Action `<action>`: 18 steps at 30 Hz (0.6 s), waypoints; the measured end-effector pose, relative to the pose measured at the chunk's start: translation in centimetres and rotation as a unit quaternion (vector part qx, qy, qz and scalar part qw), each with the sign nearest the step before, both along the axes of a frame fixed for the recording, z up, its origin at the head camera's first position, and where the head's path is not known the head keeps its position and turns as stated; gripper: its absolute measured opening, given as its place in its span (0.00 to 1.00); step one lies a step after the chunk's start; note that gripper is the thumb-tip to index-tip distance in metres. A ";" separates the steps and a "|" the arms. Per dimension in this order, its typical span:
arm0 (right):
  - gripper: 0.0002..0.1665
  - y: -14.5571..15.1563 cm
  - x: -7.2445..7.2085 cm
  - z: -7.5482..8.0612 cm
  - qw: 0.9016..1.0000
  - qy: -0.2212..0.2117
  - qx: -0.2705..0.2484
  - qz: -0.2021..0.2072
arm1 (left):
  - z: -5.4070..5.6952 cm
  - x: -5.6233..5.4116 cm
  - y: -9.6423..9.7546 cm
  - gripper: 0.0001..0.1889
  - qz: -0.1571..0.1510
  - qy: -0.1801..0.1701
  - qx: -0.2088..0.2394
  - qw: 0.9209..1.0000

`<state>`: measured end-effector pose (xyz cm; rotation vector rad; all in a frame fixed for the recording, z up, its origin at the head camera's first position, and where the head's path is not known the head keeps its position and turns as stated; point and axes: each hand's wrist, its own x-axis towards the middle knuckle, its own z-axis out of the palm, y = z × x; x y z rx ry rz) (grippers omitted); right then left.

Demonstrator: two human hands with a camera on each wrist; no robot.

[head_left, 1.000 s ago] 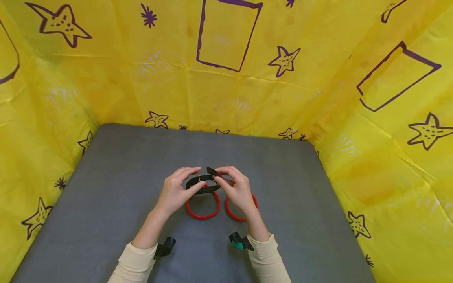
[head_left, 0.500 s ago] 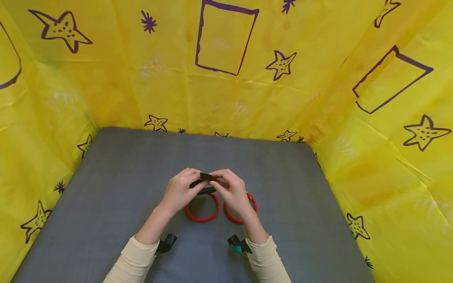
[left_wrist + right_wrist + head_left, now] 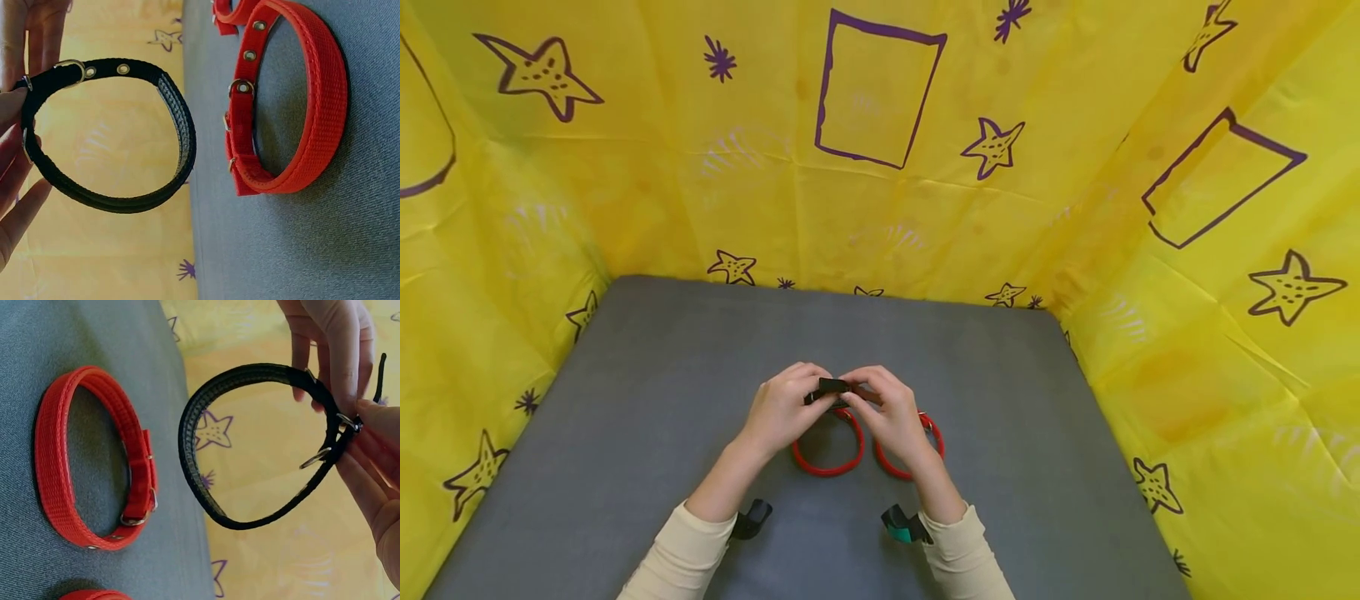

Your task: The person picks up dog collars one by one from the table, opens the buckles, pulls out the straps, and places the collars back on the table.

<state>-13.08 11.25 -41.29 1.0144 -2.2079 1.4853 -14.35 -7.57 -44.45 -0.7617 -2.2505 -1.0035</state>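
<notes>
A black dog collar [image 3: 125,204], closed into a loop with metal eyelets and a D-ring, is held up above the table between both hands. At its buckle [image 3: 349,422], the left hand [image 3: 784,408] pinches the strap with thumb and fingertips. Close beside it, the right hand [image 3: 891,414] pinches the collar near the same buckle. The strap's free end [image 3: 832,385] sticks up between the hands in the head view. In the right wrist view that strap tip [image 3: 380,378] stands out past the buckle. Fingers cover part of the buckle area.
Two red dog collars lie on the grey table [image 3: 1000,400] below the hands: a left one [image 3: 827,472] and a right one [image 3: 893,473] partly behind the right wrist. Yellow cloth walls [image 3: 760,200] with drawn starfish enclose the table's back and sides.
The hands have come together at the buckle. The black collar's free strap end has swung from the right hand's side over toward the left fingers.
</notes>
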 end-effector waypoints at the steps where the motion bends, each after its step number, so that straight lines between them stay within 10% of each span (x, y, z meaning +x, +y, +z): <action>1: 0.14 0.0 0.0 0.0 1.000 -0.001 0.001 -0.001 | 0.0 0.0 0.0 0.07 0.002 -0.001 -0.004 1.000; 18: 0.14 -0.2 0.2 -0.5 1.000 -0.011 -0.012 0.003 | -0.4 0.2 0.2 0.07 0.032 0.020 -0.028 0.999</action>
